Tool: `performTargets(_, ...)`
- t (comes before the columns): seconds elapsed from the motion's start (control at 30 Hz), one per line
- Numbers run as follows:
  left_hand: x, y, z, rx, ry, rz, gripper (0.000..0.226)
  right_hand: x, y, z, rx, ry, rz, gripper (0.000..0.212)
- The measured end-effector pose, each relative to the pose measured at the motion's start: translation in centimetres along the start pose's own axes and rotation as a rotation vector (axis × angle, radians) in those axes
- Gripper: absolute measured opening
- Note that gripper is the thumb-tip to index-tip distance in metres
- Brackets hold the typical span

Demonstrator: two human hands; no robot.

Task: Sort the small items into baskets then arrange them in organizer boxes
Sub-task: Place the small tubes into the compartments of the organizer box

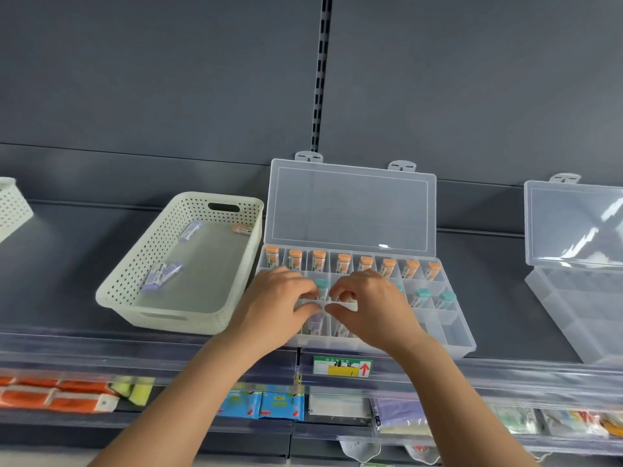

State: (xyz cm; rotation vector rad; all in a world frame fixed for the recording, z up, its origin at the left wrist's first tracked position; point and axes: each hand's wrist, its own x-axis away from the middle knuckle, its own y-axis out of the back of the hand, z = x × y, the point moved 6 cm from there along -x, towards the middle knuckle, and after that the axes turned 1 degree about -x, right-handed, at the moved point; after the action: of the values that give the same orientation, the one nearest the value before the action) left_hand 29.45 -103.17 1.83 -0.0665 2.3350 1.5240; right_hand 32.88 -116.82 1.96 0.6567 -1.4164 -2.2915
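A clear organizer box (451, 328) stands open on the shelf, its lid (350, 207) leaning back. Orange-capped tubes (318, 259) fill its back row, and teal-capped tubes (419, 296) stand in the middle row. My left hand (276, 305) and my right hand (371, 306) hover over the box's front left, fingers curled and thumbs nearly meeting. My left thumb and forefinger pinch at a purple-capped tube (317, 321) in the front row. Whatever my right fingers hold is hidden. The white perforated basket (161, 311) on the left holds purple-capped tubes (161, 274) and one orange item (242, 228).
A second clear organizer box (573, 298) stands open at the right. Part of another white basket (11, 207) shows at the far left. A dark back panel rises behind the shelf. Below the shelf edge with its price label (342, 365) hang packaged goods.
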Motion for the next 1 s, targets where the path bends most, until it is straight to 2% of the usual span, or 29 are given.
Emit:
performTargets(0.2,0.0,5.2,5.8,-0.145,0.191,-0.086,0.014,-4.3,-0.2,5.2,-0.042,0.132,-0.054,0.018)
performTargets(0.33,0.9,6.9,11.9,-0.365,0.397,0.112,0.018,-8.0,-2.4,9.7,-0.043,0.236,0.020,0.020)
performTargets(0.47,2.3,6.9,16.2,-0.485,0.553,0.345,0.030,-11.7,-6.7,13.3,0.031,0.287,0.224,0.031)
performTargets(0.63,4.1,5.0,18.7,-0.462,0.566,0.507,0.061,-16.0,-12.6,15.3,0.200,0.281,0.495,0.046)
performTargets(0.73,4.2,5.1,19.5,-0.458,0.563,0.488,0.061,-17.7,-15.6,15.8,0.239,0.289,0.610,0.052)
performTargets(0.83,4.7,5.0,20.0,-0.408,0.594,0.497,0.056,-18.6,-17.6,16.7,0.212,0.310,0.652,0.060)
performTargets(0.9,5.0,4.9,20.4,-0.359,0.610,0.484,0.057,-19.1,-18.5,17.4,0.219,0.335,0.649,0.055)
performTargets(1.0,5.1,5.4,20.8,-0.350,0.608,0.428,0.048,-19.7,-18.6,18.2,0.203,0.327,0.571,0.035)
